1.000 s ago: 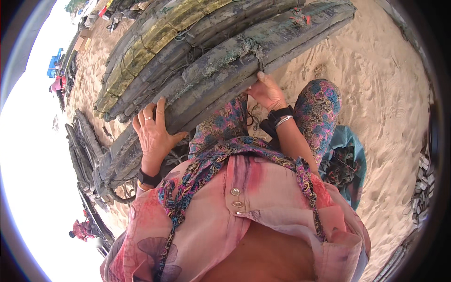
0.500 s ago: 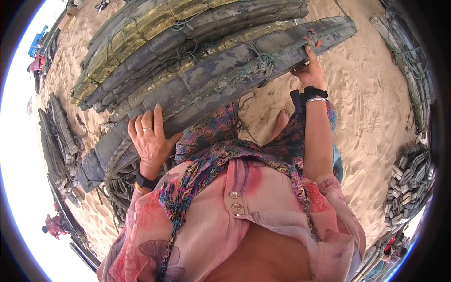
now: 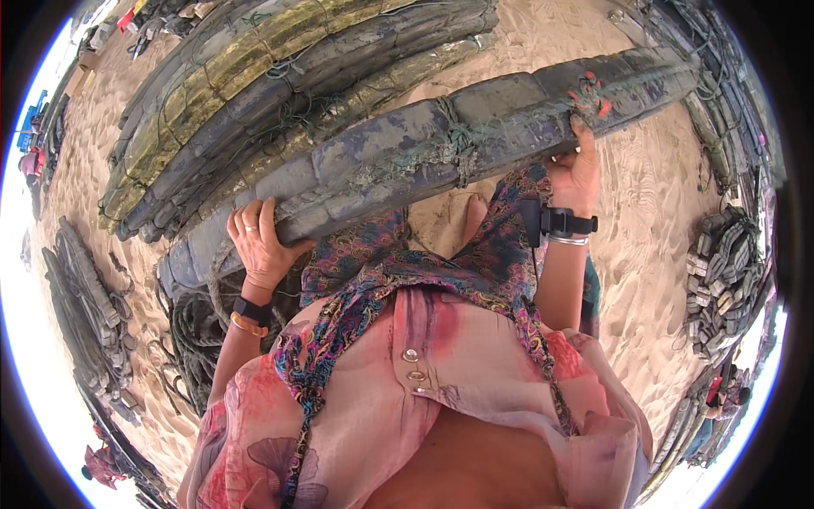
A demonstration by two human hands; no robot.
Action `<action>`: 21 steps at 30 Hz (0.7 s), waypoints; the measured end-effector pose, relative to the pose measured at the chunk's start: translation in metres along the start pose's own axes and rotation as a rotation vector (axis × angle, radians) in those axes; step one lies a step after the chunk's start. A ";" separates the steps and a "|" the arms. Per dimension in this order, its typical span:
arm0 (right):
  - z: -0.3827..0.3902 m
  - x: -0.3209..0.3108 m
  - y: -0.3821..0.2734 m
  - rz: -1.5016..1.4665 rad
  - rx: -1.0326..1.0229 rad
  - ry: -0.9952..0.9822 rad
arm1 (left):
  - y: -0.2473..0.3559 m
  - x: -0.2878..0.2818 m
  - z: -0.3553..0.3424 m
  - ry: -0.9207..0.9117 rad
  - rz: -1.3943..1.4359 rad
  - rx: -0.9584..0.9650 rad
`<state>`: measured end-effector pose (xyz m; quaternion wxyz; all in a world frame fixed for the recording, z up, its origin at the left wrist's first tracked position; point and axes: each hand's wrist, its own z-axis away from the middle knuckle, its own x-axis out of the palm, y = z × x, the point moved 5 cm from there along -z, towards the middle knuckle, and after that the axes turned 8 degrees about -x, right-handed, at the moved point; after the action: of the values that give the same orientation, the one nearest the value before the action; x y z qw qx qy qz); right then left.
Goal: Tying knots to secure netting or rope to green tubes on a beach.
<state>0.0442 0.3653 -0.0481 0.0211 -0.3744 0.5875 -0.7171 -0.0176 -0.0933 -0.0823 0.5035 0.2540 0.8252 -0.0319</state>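
Observation:
A long, weathered dark-grey bundle of block-like floats (image 3: 509, 106) lies at a slant across my lap, wound with frayed green netting and carrying red cord (image 3: 593, 93) near its right end. My left hand (image 3: 263, 246) wraps over its near edge toward the left. My right hand (image 3: 575, 165) grips it from below, thumb up, just under the red cord. Behind it are stacked yellowish and grey bundles (image 3: 212, 119) tied with cord. Dark rope (image 3: 195, 339) is heaped below the bundle's left end, beside my left arm.
Sand (image 3: 636, 220) surrounds me. More float bundles lie at left (image 3: 85, 314) and upper right (image 3: 721, 102); a heap of small blocks (image 3: 721, 271) sits at right. Other people work at upper left (image 3: 32, 165), lower left (image 3: 103, 465) and lower right (image 3: 725, 399).
The held bundle has shifted right and away from the stack, showing sand between them. My right hand has moved rightward along it to below the red cord.

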 end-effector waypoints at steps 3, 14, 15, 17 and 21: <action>0.039 -0.026 -0.031 0.020 -0.101 0.030 | -0.006 0.009 -0.001 0.042 0.088 0.066; 0.079 -0.036 -0.038 0.016 -0.158 -0.100 | -0.014 0.019 -0.008 0.065 0.147 0.123; 0.073 -0.031 -0.037 0.014 -0.151 -0.108 | -0.012 0.012 -0.007 0.049 0.139 0.105; 0.053 -0.027 -0.020 0.071 0.044 -0.018 | -0.006 -0.003 -0.008 0.026 0.120 0.083; 0.000 -0.023 0.039 0.030 0.269 -0.007 | 0.004 -0.037 -0.019 -0.119 -0.022 -0.052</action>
<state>0.0451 0.3640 -0.0938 0.0840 -0.3617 0.4917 -0.7876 -0.0176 -0.0980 -0.0409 0.5577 0.2295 0.7971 -0.0311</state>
